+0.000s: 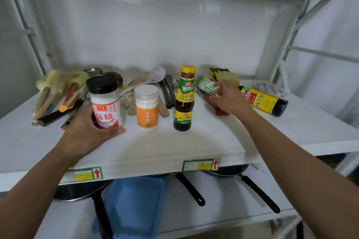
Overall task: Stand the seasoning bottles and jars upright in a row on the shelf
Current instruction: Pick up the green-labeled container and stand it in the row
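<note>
On the white shelf (204, 137), my left hand (91, 132) grips a black-capped jar with a red and white label (105, 103), held upright at the left. Beside it an orange-labelled white jar (147, 108) stands upright, then a dark sauce bottle with a yellow cap (184, 99). My right hand (231, 99) has its fingers on a green and white jar (206, 85) that lies tilted on its side behind that bottle. A dark soy bottle with a yellow and red label (264, 101) lies on its side at the right.
Wooden spatulas, a white ladle (155, 77), brushes and sponges (58, 81) crowd the back of the shelf. A red-handled tool (215, 106) lies under my right hand. Pans (229, 170) and a blue tray (134, 205) sit on the shelf below.
</note>
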`<state>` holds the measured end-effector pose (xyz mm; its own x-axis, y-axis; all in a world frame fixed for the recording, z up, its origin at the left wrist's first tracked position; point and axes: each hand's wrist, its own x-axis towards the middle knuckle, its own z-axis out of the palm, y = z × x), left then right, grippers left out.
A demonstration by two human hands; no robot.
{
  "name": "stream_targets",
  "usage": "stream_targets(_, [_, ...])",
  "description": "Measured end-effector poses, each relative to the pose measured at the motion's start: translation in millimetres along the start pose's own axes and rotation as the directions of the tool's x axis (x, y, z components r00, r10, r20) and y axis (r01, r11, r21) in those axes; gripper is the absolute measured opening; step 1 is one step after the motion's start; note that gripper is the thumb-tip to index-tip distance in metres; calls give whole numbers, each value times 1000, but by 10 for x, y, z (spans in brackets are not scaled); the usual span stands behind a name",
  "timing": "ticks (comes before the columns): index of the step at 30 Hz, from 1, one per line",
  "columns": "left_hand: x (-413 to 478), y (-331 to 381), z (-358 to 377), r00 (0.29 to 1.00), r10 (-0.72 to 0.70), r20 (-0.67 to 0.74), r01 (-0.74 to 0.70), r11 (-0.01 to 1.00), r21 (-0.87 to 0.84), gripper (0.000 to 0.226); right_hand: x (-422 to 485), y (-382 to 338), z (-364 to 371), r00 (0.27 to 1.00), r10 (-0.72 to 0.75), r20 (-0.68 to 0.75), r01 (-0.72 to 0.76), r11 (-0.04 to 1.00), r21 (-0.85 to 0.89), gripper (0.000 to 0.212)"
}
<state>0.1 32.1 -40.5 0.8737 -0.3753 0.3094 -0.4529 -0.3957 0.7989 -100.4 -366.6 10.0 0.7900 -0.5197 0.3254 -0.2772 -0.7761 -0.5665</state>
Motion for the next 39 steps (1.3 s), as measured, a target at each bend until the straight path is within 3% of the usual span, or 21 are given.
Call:
stream_targets(5, [24,-45,-9,999,-29,24,29,1000,-2,94,507,12,313,996,-91,-22,79,938,-338,53])
stream_targets(8, [15,0,28,1000,-26,2,26,1000,-7,80,713,46,422,994,-88,-59,52,892,-449,51])
stream_targets(10, [11,24,44,999,-35,-15,35,999,0,72,814,51,490,996,-67,-51,36,888,-458,53])
stream_targets(19, [22,-28,44,1000,-17,-26,16,1000,-19,78,992,118,609,1000,27,-13,-30,890,-454,66])
stream_targets(24, [33,-62,30,999,-26,-20,25,999,-32,84,870,129,564,995,-21,-102,-24,907,-421,66])
stream_targets(26, [30,-50,19,999,-30,-24,29,999,-40,87,779,144,512,983,-73,-168,7,931,-364,68])
stream_targets(29, [-10,26,-1,998,-50,-32,48,997,-65,83,523,134,386,973,-93,-211,77,994,-80,74])
stream_targets(34, [-150,253,-52,997,-49,-60,44,996,-78,77,-275,30,221,977,-67,-203,124,951,284,81])
stream_targets(39, [-315,251,-97,988,-87,-127,93,995,40,111,-1004,-96,25,994,-65,-84,97,883,460,78])
